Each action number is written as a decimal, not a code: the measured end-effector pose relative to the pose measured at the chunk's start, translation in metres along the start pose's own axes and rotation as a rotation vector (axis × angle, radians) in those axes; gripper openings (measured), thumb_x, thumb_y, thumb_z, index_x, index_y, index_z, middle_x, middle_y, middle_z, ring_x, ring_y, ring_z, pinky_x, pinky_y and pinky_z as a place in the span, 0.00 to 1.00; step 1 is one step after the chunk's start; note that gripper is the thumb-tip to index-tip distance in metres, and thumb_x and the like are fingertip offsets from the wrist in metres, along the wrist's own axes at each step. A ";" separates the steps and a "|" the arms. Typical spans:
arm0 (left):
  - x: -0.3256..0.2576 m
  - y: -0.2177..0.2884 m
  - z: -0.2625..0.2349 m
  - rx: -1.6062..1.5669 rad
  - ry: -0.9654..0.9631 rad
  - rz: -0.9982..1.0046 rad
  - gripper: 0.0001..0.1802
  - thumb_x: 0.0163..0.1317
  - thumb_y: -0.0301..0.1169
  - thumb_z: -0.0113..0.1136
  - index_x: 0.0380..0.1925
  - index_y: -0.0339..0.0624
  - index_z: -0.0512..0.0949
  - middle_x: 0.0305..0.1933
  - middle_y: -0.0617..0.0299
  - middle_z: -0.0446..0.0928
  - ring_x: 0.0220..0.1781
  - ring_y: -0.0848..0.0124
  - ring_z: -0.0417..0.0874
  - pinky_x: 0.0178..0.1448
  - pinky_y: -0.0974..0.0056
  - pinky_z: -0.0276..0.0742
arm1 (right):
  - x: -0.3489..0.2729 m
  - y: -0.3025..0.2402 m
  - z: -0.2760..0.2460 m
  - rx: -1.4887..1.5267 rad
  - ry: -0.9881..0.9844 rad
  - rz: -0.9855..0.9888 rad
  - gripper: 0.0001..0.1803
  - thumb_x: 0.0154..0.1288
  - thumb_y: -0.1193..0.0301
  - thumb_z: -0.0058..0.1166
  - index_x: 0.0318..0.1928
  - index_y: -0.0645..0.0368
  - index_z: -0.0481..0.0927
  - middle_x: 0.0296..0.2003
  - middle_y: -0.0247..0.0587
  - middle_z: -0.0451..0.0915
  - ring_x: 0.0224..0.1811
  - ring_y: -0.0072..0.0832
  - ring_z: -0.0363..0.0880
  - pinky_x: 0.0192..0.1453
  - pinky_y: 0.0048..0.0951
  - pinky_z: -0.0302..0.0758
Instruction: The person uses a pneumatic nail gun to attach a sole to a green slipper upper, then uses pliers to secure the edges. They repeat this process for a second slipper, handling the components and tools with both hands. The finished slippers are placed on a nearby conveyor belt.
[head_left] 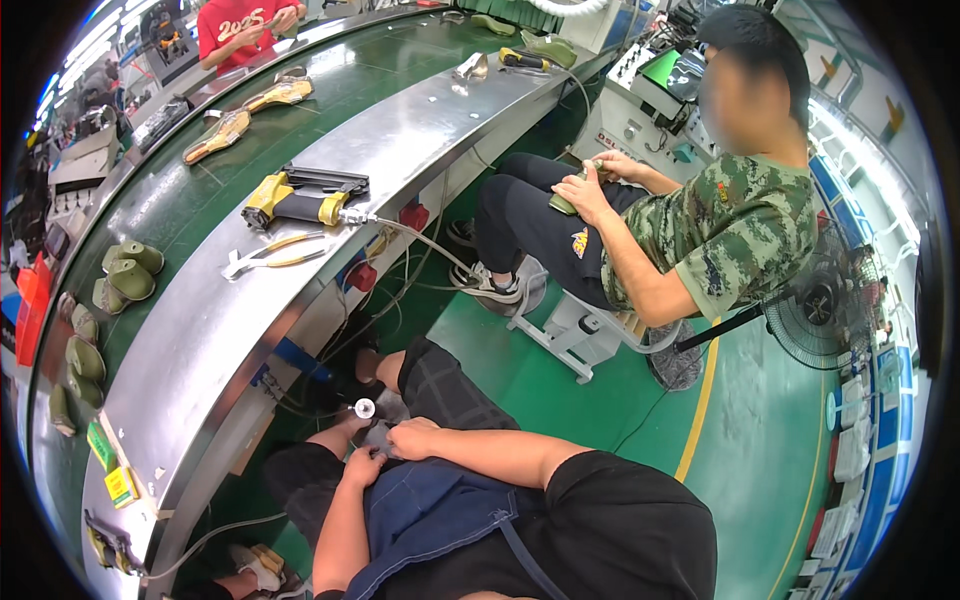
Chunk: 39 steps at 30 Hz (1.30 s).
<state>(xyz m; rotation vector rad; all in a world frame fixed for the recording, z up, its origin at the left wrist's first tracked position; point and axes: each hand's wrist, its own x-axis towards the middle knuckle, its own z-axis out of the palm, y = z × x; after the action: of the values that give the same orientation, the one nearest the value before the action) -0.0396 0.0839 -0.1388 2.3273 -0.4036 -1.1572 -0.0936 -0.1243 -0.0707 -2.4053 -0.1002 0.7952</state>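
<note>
Both of my hands are close together over my lap, above the blue apron point(425, 510). My left hand point(364, 467) has its fingers curled in a pinch. My right hand point(412, 438) is closed just to its right, palm side down. Something greyish point(378, 436) shows between them, too small and partly covered to name. Just beyond my fingers is a small white round piece point(364, 408); whether it is joined to what I hold, I cannot tell.
On the curved metal bench lie a yellow-and-black air stapler point(300, 207) with a hose, pliers point(280, 254) and small boxes point(121, 487). The green conveyor point(210, 185) carries shoe parts point(130, 278). At right sits a co-worker point(730, 215) holding a green shoe piece; a fan point(820, 300) stands behind.
</note>
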 end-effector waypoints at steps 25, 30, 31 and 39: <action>0.000 -0.002 0.003 0.007 0.001 -0.014 0.32 0.62 0.47 0.64 0.61 0.37 0.81 0.62 0.41 0.82 0.65 0.48 0.83 0.70 0.52 0.77 | 0.002 -0.007 0.000 -0.033 0.004 0.004 0.21 0.70 0.58 0.57 0.57 0.53 0.86 0.47 0.44 0.89 0.56 0.44 0.86 0.61 0.46 0.80; 0.000 -0.003 0.005 0.026 0.030 0.009 0.32 0.62 0.48 0.64 0.62 0.39 0.81 0.61 0.42 0.82 0.64 0.49 0.83 0.70 0.52 0.77 | 0.005 -0.004 0.001 -0.049 0.007 -0.008 0.21 0.70 0.58 0.58 0.57 0.54 0.86 0.47 0.44 0.90 0.54 0.44 0.87 0.60 0.45 0.81; 0.001 -0.004 0.007 0.020 0.028 0.014 0.32 0.62 0.48 0.64 0.62 0.39 0.81 0.61 0.42 0.82 0.64 0.49 0.83 0.70 0.52 0.77 | 0.006 -0.003 0.002 -0.055 0.005 -0.010 0.21 0.69 0.58 0.58 0.57 0.54 0.86 0.47 0.44 0.90 0.54 0.44 0.87 0.60 0.45 0.81; 0.008 -0.015 0.022 0.018 0.116 0.051 0.27 0.61 0.46 0.64 0.52 0.36 0.85 0.53 0.40 0.85 0.58 0.46 0.86 0.63 0.47 0.80 | 0.001 -0.018 0.000 -0.069 0.026 0.003 0.21 0.68 0.56 0.60 0.56 0.52 0.87 0.49 0.46 0.89 0.56 0.44 0.86 0.61 0.43 0.80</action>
<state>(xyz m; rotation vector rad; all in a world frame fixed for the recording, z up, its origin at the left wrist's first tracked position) -0.0517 0.0856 -0.1634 2.3718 -0.4304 -0.9929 -0.0902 -0.1097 -0.0612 -2.4803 -0.1149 0.7732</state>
